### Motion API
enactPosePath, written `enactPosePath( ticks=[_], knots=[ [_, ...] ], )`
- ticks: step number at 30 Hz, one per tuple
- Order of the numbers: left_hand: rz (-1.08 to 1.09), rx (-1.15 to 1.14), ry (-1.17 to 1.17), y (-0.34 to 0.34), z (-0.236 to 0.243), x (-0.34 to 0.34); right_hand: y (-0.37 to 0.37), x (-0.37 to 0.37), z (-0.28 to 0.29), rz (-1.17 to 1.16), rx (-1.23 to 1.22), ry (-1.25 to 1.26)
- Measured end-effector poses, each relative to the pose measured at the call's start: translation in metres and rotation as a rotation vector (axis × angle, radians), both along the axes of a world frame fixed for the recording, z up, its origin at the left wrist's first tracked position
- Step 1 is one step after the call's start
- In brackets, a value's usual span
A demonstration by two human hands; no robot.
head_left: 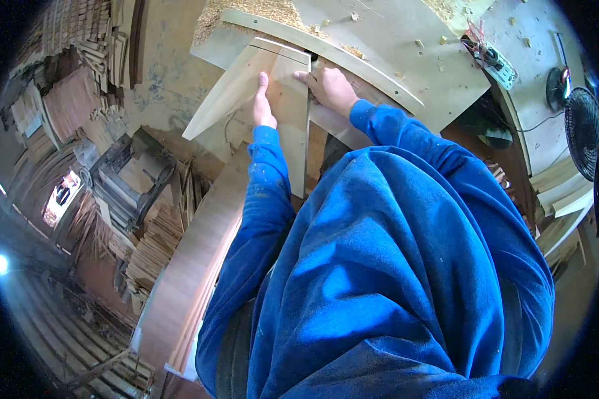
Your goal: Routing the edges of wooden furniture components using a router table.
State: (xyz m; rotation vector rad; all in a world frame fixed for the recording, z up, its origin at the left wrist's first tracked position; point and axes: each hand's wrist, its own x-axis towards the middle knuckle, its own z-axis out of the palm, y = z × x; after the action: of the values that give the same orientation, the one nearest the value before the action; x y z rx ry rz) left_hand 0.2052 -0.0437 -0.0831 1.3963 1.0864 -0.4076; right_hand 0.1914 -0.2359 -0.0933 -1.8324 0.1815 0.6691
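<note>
A pale wooden board [283, 80] with a dark line across its far end lies on the work table, against a long wooden fence strip [353, 63]. My left hand [263, 106] grips the board, its thumb stretched along the top face and the other fingers mostly hidden. At the board's right edge, my right hand [331, 88] is closed, its thumb pressing on the face; its fingertips are hidden. A tapering flat wooden piece [213, 96] sticks out to the left of the board. By my right fingers, a small dark gap shows beside the fence.
Sawdust [266, 12] and small wood chips litter the table top [379, 33]. Cables and a power strip [499, 66] lie at the far right, near a black fan [584, 133]. Long boards [180, 272] extend along my left side. Stacked wood slats [156, 263] stand farther left.
</note>
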Motion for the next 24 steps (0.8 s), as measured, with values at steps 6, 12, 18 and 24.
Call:
enactPosePath(
  ticks=[6, 12, 18, 24],
  knots=[
    [-0.031, -0.005, 0.0, -0.001, 0.006, 0.005, 0.003, 0.001, 0.003, -0.001, 0.002, -0.085],
    [-0.01, 0.055, 0.033, 0.004, 0.002, 0.007, 0.008, 0.005, 0.011, -0.204, 0.117, 0.105],
    [-0.113, 0.052, -0.028, -0.002, -0.002, 0.002, 0.002, 0.003, 0.007, -0.186, 0.108, 0.095],
    [-0.147, 0.072, 0.02, 0.002, -0.01, -0.006, -0.004, -0.001, 0.017, -0.163, 0.11, 0.16]
  ],
)
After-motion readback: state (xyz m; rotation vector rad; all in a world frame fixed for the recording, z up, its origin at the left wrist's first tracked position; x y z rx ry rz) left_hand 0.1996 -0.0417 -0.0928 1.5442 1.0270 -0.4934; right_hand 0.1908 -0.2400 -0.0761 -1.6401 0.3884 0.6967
